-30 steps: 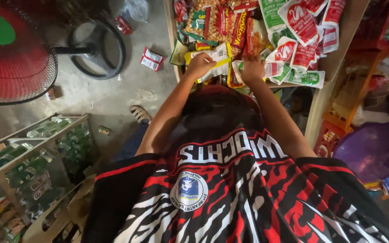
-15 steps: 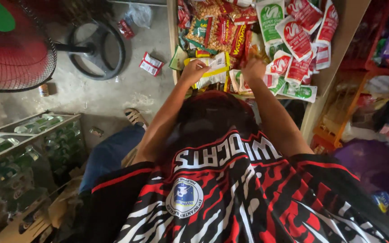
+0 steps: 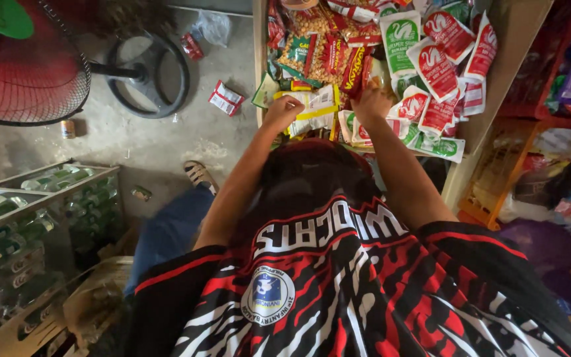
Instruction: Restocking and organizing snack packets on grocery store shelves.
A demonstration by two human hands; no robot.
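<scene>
in the head view, at the upper middle of the frame, the left hand is curled with its fingers closed on a flat white and yellow plastic sachet strip, and the right hand just beside it is bunched over red and white packets, though whether it grips one cannot be told. both hands rest on a wooden tray heaped with hanging strips of peanuts and red, green and white sachets. the person's red, black and white patterned jersey fills the lower frame and hides the near edge of the tray. at the upper left stands a red floor fan with a round black base, and a small red and white packet lies on the grey concrete floor. a glass case of green bottles sits at the lower left. compared with half a second ago, the hands have stayed on the same packets, the right one a little further up.
</scene>
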